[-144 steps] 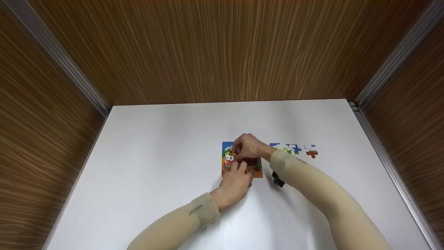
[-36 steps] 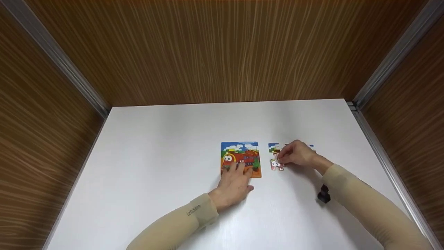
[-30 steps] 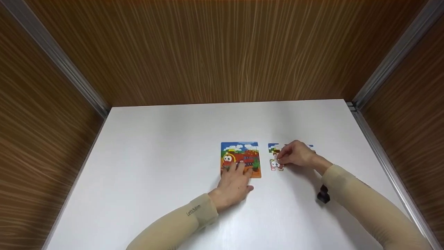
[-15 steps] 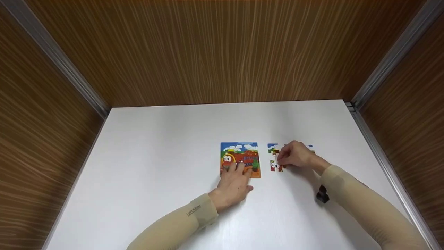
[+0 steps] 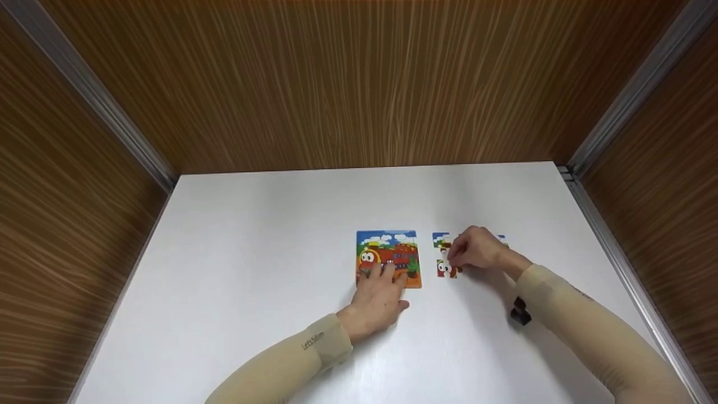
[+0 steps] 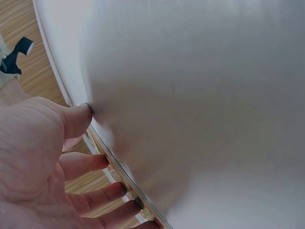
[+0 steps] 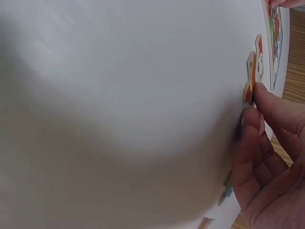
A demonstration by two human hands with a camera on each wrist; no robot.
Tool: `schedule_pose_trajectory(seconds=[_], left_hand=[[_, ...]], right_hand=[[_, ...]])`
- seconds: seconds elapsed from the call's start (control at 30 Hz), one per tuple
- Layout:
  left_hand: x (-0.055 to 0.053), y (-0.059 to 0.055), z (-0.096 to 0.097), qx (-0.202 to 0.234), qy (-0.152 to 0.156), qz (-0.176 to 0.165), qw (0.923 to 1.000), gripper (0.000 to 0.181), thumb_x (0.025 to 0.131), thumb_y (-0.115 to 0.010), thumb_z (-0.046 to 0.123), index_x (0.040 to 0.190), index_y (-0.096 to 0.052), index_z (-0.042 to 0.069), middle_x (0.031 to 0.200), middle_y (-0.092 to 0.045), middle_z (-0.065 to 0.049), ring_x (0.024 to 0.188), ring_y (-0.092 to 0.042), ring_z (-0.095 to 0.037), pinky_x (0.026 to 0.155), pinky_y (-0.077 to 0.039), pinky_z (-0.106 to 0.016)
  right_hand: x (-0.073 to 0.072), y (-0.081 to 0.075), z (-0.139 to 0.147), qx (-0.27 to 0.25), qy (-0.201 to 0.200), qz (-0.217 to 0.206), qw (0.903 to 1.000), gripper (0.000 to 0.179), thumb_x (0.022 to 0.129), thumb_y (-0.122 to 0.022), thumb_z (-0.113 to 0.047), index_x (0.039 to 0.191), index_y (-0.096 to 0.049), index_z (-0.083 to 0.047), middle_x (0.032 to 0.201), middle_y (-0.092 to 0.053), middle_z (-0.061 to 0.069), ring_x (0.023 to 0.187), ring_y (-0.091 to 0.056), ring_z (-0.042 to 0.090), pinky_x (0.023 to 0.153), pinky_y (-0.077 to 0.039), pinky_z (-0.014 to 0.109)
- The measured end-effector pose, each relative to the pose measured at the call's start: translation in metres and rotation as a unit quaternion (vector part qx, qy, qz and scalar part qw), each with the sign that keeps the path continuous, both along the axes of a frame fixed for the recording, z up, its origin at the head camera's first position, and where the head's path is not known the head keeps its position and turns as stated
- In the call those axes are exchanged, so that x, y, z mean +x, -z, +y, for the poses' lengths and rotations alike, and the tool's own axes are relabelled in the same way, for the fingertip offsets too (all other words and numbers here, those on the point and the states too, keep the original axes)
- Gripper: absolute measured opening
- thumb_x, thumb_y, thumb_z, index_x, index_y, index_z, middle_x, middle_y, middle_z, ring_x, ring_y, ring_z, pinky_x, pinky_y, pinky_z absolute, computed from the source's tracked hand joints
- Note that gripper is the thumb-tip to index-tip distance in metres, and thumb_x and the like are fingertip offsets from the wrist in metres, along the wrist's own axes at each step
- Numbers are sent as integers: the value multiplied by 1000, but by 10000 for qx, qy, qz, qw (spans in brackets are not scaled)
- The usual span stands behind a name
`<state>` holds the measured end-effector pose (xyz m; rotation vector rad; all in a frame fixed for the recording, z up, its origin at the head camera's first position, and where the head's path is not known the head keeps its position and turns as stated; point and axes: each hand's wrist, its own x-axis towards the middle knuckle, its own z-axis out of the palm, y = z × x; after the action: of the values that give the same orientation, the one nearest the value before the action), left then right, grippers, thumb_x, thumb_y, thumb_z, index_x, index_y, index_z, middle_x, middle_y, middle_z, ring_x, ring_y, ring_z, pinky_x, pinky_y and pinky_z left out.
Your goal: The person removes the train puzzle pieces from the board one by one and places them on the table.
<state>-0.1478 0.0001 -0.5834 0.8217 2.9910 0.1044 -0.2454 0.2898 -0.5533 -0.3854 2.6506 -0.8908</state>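
My left hand [image 5: 374, 306] rests its spread, fairly straight fingertips on the lower edge of a picture board [image 5: 397, 247] showing a red train with eyes. The left wrist view has the fingers [image 6: 102, 193] along the board's edge, thumb apart. To the right of the board, my right hand [image 5: 477, 249] pinches a red jigsaw puzzle piece [image 5: 446, 269] with white eyes between thumb and finger. That piece [image 7: 258, 64] stands close over the white table in the right wrist view. Just behind it lies a blue and green puzzle piece [image 5: 441, 239].
More puzzle pieces lie partly hidden behind the right hand, one blue-edged piece [image 5: 501, 239] showing past it. A black block-like item [image 5: 520, 312] hangs below the right sleeve [image 5: 552, 292]. Brown wood-grain panels [image 5: 364, 84] enclose the white table [image 5: 252, 235] at back and sides.
My right hand has moved from over the board to the loose pieces on the right and pinches the one with eyes, which has turned slightly. My left hand stays on the board.
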Motion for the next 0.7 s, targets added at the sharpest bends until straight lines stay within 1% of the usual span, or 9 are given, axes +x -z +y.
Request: schedule_pose_trajectory(seconds=[0.17, 0.3, 0.4, 0.5, 0.6, 0.7], left_hand=[[1, -1, -1, -70, 42, 44, 10000, 63, 108, -71, 53, 161, -63, 19, 155, -61, -13, 138, -59, -34, 105, -63, -61], [1, -2, -1, -93, 10, -29, 10000, 64, 109, -70, 54, 162, -62, 19, 155, -61, -12, 140, -59, -34, 109, -62, -62], [1, -2, -1, -58, -1, -32, 10000, 64, 109, -70, 54, 162, -62, 19, 154, -61, -12, 141, -58, -34, 111, -60, -65], [1, -2, -1, -44, 13, 7, 10000, 63, 109, -70, 53, 161, -63, 19, 153, -62, -12, 140, -58, -34, 111, -60, -66], [1, -2, -1, -61, 35, 39, 10000, 62, 109, -70, 53, 160, -63, 19, 152, -62, -11, 140, -58, -34, 111, -60, -66], [1, -1, -1, -94, 51, 38, 9999, 62, 109, -70, 53, 161, -63, 19, 152, -62, -11, 140, -57, -34, 111, -59, -66]], right_hand=[[-6, -11, -8, 65, -75, 217, 9997, 4, 95, -87, -10, 95, -89, -7, 91, -84, 10, 77, -64, 13, 70, -51, 27], [-12, -18, -21, 25, -138, 278, 9995, 6, 97, -87, -13, 100, -88, -8, 99, -85, 11, 85, -65, 16, 73, -53, 26], [-16, -23, -34, 24, -216, 225, 9995, 11, 98, -87, -16, 106, -88, -8, 104, -85, 11, 89, -70, 17, 75, -55, 25], [-19, -26, -48, -19, -327, 106, 9994, 15, 99, -86, -15, 112, -87, -8, 107, -85, 12, 89, -73, 18, 76, -57, 25], [-23, -28, -62, -88, -510, 16, 9987, 17, 99, -84, -12, 115, -87, -6, 109, -85, 13, 90, -76, 19, 75, -60, 26], [-27, -29, -77, -73, -720, 35, 9974, 18, 99, -85, -12, 116, -87, -7, 111, -85, 13, 92, -76, 19, 78, -63, 29]])
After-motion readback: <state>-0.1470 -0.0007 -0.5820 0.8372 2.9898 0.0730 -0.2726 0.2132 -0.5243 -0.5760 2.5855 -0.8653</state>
